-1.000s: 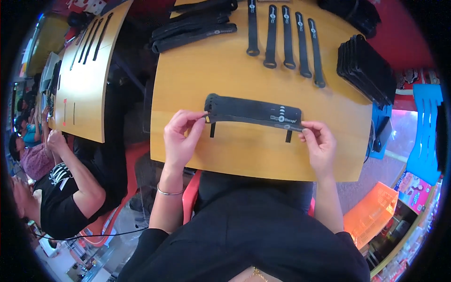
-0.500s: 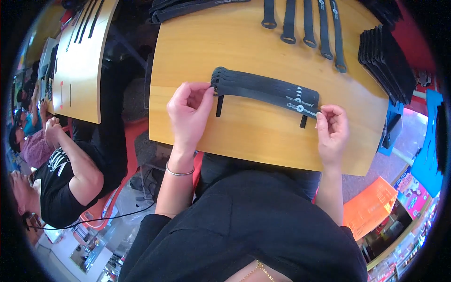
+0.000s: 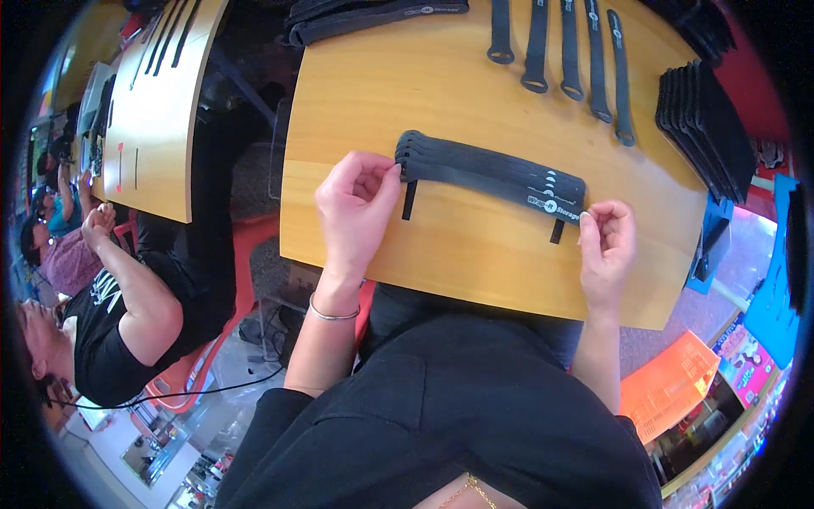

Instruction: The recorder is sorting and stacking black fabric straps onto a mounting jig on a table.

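A fanned pile of black hook-and-loop straps with slotted loop ends lies across the table in front of me. My left hand pinches the loop end of the nearest strap at the pile's left. At the other end, my right hand pinches that same strap's corner between thumb and fingers. White print shows near the right ends of the straps. Two narrow black strips stick out from under the pile toward me, one near each end.
Several loop-ended straps lie side by side at the far right of the wooden table. Black strap stacks stand at the right edge and far left. A co-worker sits left, by another table. An orange basket is lower right.
The nearest strap has shifted up over the one behind it, covering more of that strap's white print. Both hands keep their pinch. The whole view has shifted slightly.
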Tool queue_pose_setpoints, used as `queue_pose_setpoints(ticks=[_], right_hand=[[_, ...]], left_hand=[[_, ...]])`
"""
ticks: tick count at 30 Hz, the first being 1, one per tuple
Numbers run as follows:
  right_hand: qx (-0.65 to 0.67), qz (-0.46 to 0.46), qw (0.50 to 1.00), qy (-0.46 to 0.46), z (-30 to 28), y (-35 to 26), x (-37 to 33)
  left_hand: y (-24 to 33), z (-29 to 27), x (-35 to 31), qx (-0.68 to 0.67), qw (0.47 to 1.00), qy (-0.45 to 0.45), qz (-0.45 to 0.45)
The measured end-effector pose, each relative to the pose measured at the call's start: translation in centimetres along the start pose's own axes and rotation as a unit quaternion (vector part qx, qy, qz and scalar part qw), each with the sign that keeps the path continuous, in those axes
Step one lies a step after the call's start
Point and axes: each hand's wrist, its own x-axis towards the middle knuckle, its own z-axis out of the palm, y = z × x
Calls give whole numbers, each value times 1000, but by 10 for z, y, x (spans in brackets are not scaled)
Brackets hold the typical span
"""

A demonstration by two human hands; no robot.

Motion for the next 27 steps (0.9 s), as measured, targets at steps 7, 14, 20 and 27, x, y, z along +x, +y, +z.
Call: queue_pose_setpoints(ticks=[7,14,20,27], right_hand=[[5,6,1000,-5,0,-3,1],[11,9,1000,0,0,-4,2],[-5,2,1000,-1,1,-4,3],[-4,0,1000,5,0,-3,4]], left_hand=[[1,1,1,11,1000,4,3],[-2,2,-1,51,998,17,21],[-3,3,-2,69,996,30,40],[-4,6,-2,83,994,35,55]])
